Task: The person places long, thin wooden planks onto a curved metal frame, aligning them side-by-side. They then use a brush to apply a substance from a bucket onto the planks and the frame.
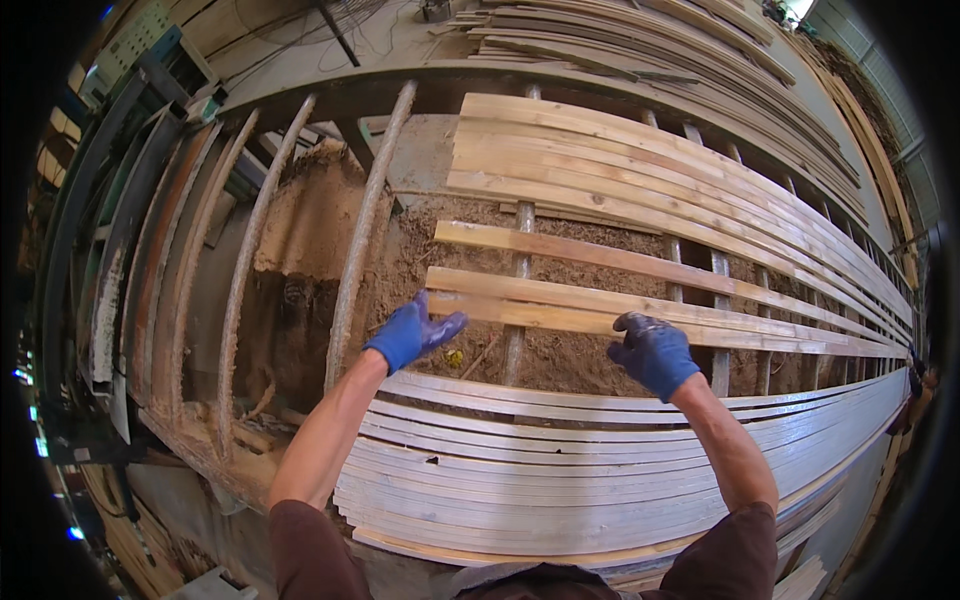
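My left hand, in a blue glove, is at the left end of a pair of narrow wooden planks, fingers and thumb apart. My right hand, in a darker-stained blue glove, is at the near edge of the nearer plank, its thumb apart from the bent fingers. That plank's left end is blurred. Against its far side lies another plank. Beyond them is a single reddish-brown plank, with gaps on both sides. Whether either glove touches the wood is hard to tell.
Metal rollers cross a frame above sawdust. Several pale planks lie side by side on the far rollers. A whitish stack of strips is close to my body. More boards lie beyond the frame. Part of a person shows far right.
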Motion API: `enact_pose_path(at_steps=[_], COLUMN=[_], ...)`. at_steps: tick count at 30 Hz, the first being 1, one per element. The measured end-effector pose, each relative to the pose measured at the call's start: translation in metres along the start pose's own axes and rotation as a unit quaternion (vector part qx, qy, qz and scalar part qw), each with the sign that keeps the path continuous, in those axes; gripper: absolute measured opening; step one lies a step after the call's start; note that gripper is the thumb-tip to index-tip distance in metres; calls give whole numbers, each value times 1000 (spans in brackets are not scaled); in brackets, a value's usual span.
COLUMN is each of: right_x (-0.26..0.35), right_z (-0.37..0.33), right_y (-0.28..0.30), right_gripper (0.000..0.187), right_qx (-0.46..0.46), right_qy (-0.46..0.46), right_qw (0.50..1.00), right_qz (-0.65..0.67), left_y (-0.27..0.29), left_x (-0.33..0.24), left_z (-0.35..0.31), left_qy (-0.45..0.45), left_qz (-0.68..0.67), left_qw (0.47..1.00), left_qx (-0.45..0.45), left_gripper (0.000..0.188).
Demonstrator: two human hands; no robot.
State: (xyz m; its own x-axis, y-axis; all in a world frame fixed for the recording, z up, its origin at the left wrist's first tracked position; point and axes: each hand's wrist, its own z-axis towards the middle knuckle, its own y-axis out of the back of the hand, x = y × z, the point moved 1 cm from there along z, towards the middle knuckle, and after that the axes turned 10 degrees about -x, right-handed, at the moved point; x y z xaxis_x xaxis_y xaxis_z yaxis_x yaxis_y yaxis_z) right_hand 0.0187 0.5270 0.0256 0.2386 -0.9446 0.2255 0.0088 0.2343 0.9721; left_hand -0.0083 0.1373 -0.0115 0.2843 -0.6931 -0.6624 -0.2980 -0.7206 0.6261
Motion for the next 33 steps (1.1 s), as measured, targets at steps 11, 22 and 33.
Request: enact_pose_path(at_steps=[11, 22, 33], right_x=[-61, -25, -62], right_z=[126, 149, -83], right_y=[-49, -41, 82], right_gripper=[15, 36, 18], right_qx=[-150, -159, -130], right_qy=[43, 40, -88], right_qw=[988, 984, 964], right_qz=[-17, 63, 215], left_y=[101, 31, 7], left_x=[42, 114, 22], left_z=[-59, -128, -74], left_qy=[-96, -120, 155], left_qz=[112, -32, -155], left_qw=[969, 973, 972], left_qx=[-200, -196, -79], left_gripper=[62, 40, 75])
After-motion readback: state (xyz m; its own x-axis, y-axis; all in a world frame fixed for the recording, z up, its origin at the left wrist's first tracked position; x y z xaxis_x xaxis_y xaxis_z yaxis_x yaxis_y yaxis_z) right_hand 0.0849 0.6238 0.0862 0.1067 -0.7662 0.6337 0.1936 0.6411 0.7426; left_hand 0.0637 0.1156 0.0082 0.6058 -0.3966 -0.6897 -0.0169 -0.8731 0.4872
